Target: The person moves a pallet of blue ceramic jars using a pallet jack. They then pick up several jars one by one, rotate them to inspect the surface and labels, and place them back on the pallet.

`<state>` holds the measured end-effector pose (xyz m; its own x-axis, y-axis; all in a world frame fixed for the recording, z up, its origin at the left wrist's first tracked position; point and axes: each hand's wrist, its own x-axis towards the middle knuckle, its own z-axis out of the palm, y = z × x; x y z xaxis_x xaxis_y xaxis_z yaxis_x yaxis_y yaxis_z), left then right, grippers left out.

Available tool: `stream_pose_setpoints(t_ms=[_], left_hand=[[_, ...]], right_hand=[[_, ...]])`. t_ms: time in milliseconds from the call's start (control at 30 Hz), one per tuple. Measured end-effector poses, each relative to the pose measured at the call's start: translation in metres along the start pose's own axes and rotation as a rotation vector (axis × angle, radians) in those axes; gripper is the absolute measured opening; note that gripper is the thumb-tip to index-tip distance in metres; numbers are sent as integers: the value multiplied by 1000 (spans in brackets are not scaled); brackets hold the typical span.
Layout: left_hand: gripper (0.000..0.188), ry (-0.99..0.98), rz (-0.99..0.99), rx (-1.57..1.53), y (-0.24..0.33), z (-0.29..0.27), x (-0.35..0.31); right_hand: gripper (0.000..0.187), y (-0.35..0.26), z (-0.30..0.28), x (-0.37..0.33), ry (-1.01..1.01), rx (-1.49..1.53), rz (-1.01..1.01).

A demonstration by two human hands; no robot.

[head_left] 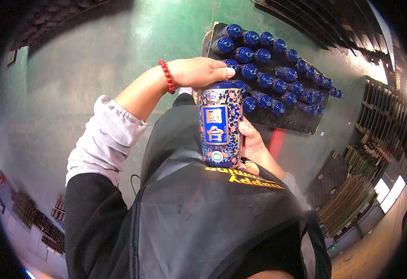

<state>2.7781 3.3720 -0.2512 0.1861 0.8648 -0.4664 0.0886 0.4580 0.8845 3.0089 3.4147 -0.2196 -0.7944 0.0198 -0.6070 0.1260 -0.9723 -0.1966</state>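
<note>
A dark blue ceramic bottle (221, 139) with a dense floral pattern and a blue front panel is held close against my apron. At its lower right side, my right hand (253, 142) is closed around it, with the fingers partly hidden behind the bottle. My left hand (202, 71), below a red bead bracelet (167, 76), reaches over the bottle's top, thumb and fingers closed about the neck end. Most of that top is covered by the hand. The black apron (203, 209) with yellow lettering touches the bottle's base.
Just beyond my hands, a dark board (301, 122) bears several rows of similar blue bottles (265, 80). A red bar (276, 142) shows below its near edge. Stacked boards (347, 204) and dark racks (382, 109) stand to the right, on a worn green floor (96, 65).
</note>
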Motion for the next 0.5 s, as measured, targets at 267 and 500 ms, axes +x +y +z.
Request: stream_pose_setpoints(t_ms=[267,500], left_hand=[[38,27,250,-607,-16,19,-6],[38,136,229,-589,-17,26,-9]], right_hand=[[100,0,-24,7,-119,164,178],[92,3,-17,5,-108,158,157]])
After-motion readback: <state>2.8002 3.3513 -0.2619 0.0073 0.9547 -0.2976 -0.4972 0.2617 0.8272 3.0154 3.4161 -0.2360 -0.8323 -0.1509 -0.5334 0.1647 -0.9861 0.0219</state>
